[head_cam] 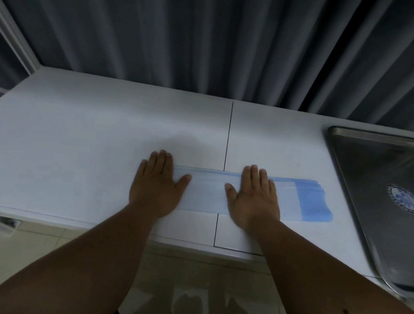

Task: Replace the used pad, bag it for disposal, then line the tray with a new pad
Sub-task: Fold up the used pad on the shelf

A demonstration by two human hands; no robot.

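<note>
At the bottom of the frame our two forearms reach up toward the counter (78, 119). Our left hand (156, 185) lies flat, fingers straight and together, thumb out to the right, pressing on the left end of the folded pad (205, 194). Our right hand (253, 199) lies flat in the same way on the pad just right of centre frame, thumb pointing left. Neither hand pinches anything; both only press.

The pad is a long pale-blue strip whose long axis runs left to right across the middle of the frame, with a darker blue end sticking out to the right past our right hand. Farther right and well apart from it, the metal tray (351, 170) fills the right edge of the frame, its base bare except for a round blue-and-white mark (404, 202). We judge the pad must travel rightward, so the right hand is the nearer one to lead. Behind the counter hangs a grey curtain (213, 31).
</note>
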